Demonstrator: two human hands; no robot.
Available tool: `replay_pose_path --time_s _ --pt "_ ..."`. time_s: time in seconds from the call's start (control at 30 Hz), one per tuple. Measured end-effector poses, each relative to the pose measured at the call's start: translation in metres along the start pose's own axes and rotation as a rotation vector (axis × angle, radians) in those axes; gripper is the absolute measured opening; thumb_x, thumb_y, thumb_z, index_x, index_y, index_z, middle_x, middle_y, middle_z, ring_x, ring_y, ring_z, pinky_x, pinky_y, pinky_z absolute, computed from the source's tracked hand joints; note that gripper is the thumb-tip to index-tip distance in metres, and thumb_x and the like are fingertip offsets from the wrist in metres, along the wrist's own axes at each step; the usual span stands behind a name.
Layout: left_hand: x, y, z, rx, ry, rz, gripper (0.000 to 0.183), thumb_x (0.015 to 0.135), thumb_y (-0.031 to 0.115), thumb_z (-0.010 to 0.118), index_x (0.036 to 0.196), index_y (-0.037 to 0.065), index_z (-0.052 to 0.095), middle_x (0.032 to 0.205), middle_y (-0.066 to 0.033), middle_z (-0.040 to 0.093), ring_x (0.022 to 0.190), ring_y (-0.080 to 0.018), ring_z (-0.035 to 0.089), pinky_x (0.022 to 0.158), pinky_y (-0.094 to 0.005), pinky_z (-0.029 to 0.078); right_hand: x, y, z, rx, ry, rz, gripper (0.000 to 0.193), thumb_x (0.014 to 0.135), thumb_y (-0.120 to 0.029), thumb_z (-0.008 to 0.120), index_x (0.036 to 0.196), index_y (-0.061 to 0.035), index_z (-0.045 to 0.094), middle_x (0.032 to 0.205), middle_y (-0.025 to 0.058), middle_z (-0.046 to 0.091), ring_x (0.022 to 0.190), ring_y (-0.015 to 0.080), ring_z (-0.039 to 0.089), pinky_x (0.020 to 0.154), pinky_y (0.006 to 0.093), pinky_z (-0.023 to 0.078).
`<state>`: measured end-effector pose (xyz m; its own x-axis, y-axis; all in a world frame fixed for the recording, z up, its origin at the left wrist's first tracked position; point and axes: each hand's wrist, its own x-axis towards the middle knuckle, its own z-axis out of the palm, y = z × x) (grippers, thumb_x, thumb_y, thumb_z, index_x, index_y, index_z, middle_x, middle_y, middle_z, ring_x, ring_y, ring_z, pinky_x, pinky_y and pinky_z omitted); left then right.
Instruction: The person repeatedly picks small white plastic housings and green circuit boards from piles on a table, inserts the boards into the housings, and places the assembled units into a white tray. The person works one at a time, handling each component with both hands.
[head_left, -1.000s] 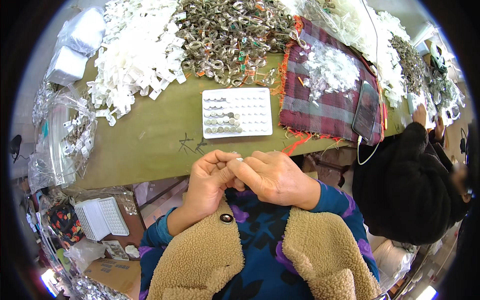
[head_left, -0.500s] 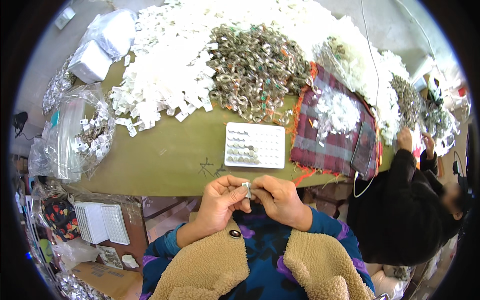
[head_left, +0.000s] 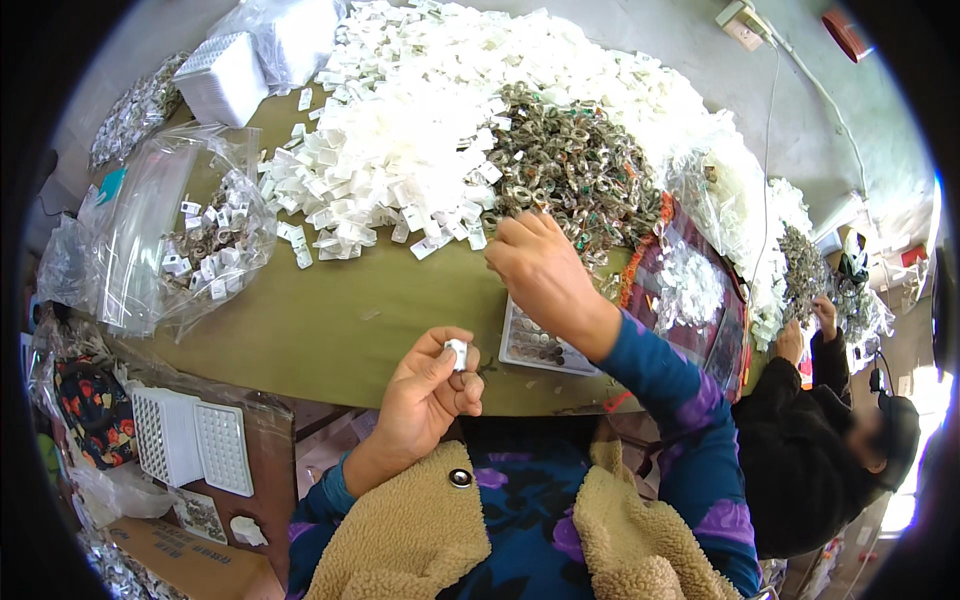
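Observation:
My left hand (head_left: pixel 418 395) is closed, pinching a small white plastic piece (head_left: pixel 456 354) between thumb and fingers above the table's near edge. My right hand (head_left: pixel 545 275) reaches out over the table to the near side of a heap of small shiny grey-brown looped pieces (head_left: pixel 580 165). Its fingers are curled together, and whatever is in them, if anything, is hidden. Below the right forearm lies a white tray (head_left: pixel 515 355) with round wells, partly covered; some wells hold small round metallic pieces.
A big mound of white plastic pieces (head_left: pixel 400 130) covers the back. At left stand a clear plastic bag (head_left: pixel 150 250) and stacked white trays (head_left: pixel 222 80). A plaid cloth (head_left: pixel 640 275) with clear bits lies at right, near a co-worker in dark clothes (head_left: pixel 810 470).
My right hand has left my left hand and moved forward to the looped pieces. My left hand has moved slightly left, keeping the white piece. The view has shifted.

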<state>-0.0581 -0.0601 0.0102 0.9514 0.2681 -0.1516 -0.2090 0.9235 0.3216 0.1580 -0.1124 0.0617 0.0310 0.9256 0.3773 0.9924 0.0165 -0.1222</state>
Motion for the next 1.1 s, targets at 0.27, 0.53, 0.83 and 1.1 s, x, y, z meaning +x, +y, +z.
replay_pose_path --time_s 0.27,0.53,0.83,1.1 --pt "-0.004 0.011 -0.018 0.02 0.133 -0.064 0.025 0.105 0.02 0.044 0.116 0.001 0.054 0.1 -0.0121 0.061 0.082 -0.0189 0.064 0.068 -0.0296 0.058 0.018 0.007 0.033 -0.22 -0.042 -0.039 0.004 0.074 -0.008 0.06 0.071 -0.0093 0.063 0.081 0.0068 0.056 0.089 0.0243 0.055 0.091 0.0434 0.036" --pt "0.015 -0.006 -0.009 0.252 0.171 0.014 0.019 0.1 0.019 0.056 0.113 0.005 0.06 0.093 0.003 0.058 0.074 -0.0055 0.051 0.064 -0.0215 0.046 -0.053 -0.059 0.004 0.153 0.183 -0.047 0.02 0.064 -0.021 0.07 0.072 -0.005 0.062 0.087 0.0097 0.055 0.095 0.029 0.054 0.088 0.0397 0.041" --pt "0.011 -0.039 0.032 0.46 0.124 -0.065 0.022 0.096 0.014 0.063 0.111 0.0 0.056 0.085 -0.0037 0.061 0.058 -0.0069 0.049 0.049 -0.0208 0.041 -0.124 -0.064 -0.02 0.531 0.451 0.096 0.014 0.075 -0.017 0.066 0.082 -0.0068 0.06 0.086 0.0067 0.052 0.086 0.0248 0.053 0.082 0.0377 0.04" --pt "0.008 -0.054 0.058 0.406 0.104 -0.318 0.031 0.092 0.014 0.066 0.111 -0.007 0.057 0.086 -0.0179 0.066 0.049 -0.0127 0.054 0.042 -0.0259 0.043 -0.307 0.015 -0.139 -0.108 0.334 0.709 0.043 0.073 -0.004 0.066 0.116 -0.0039 0.063 0.102 0.0098 0.065 0.1 0.0306 0.055 0.097 0.0448 0.035"
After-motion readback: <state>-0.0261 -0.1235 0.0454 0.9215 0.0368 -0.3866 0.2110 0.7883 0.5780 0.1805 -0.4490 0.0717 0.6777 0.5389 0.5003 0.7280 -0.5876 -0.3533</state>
